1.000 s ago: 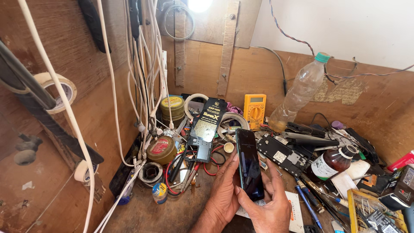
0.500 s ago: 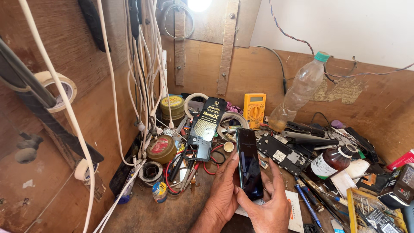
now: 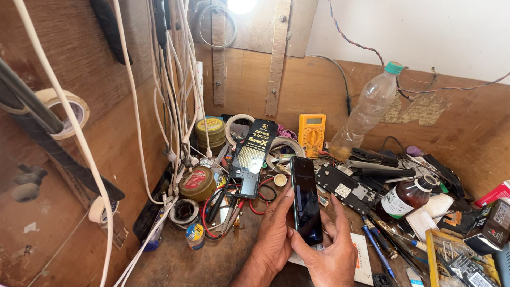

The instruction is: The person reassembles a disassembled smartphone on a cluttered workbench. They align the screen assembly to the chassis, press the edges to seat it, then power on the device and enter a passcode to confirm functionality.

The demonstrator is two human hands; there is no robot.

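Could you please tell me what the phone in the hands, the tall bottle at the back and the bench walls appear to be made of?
The phone, held by the left hand and right hand, shows a dark, glossy face, probably glass, since it reflects light. The tall bottle looks like thin clear plastic with a green cap. The bench walls look like bare brown plywood or board, matte and stained.

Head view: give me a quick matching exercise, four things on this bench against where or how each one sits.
Things:
1. phone
2. plastic bottle
3. yellow multimeter
4. brown glass bottle

Places:
A. leaning tilted against the back board
B. lying on its side among the tools at right
C. held upright between left hand and right hand
D. propped against the back board, left of the clear bottle

Pairs: 1-C, 2-A, 3-D, 4-B
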